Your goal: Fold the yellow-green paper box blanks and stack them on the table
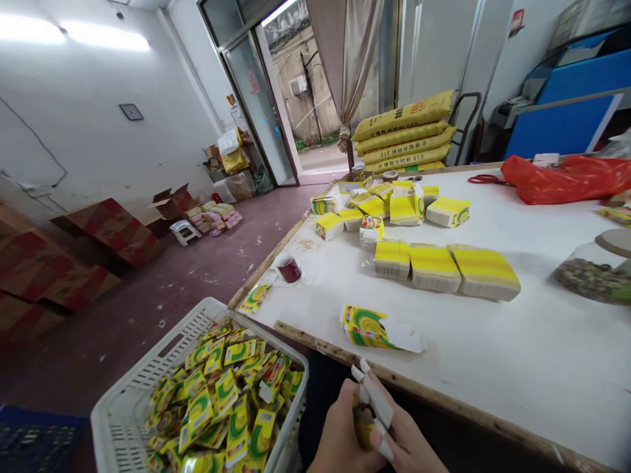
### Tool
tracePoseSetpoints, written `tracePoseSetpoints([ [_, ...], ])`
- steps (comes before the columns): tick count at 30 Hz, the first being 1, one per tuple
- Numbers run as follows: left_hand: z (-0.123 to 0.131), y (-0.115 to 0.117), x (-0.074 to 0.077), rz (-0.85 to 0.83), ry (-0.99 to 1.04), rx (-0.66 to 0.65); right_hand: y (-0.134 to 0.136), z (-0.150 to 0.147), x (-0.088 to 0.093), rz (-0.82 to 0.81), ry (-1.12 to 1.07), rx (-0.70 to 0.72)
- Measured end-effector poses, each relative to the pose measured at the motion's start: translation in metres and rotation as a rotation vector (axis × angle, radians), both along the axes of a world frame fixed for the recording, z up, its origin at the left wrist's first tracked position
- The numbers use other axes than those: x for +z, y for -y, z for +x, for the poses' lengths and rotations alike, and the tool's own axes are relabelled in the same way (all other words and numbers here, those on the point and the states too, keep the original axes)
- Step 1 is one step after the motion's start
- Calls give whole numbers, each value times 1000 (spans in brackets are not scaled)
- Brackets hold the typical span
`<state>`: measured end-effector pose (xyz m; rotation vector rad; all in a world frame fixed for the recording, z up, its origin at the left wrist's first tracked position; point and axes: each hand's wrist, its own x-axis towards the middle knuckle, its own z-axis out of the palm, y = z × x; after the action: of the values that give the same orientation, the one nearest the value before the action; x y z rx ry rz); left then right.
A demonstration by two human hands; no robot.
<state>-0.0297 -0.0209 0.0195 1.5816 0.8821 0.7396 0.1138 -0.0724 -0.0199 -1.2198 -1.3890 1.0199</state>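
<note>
Just off the table's front edge, my left hand (341, 427) and my right hand (410, 437) are closed around one small carton (377, 399). Its white flaps stick up between the fingers, and a bit of yellow shows lower down; the rest is hidden by my hands. Beyond them on the table lies a yellow and green carton (367, 327) with a white flap stretched out to the right. To the left, a white plastic basket (111, 410) holds many yellow and green packets (227, 394).
On the white table (493, 355) stand stacks of flat yellow cartons (436, 266), with more bundles (407, 203) behind. A maroon mug (288, 268) is near the left edge. A glass jar (591, 269) and red plastic bag (557, 179) sit right. Yellow sacks (404, 135) are piled beyond.
</note>
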Motion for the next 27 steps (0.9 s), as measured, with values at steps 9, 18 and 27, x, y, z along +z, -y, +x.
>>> tracePoseSetpoints([
  [9,-6,-21,-4,222,-151,131,-20,21,9,245,353,-122],
  [18,-26,-34,25,157,-158,82,-21,46,46,83,464,154],
  [27,-6,-22,24,91,-87,144,-20,42,57,-11,296,69],
])
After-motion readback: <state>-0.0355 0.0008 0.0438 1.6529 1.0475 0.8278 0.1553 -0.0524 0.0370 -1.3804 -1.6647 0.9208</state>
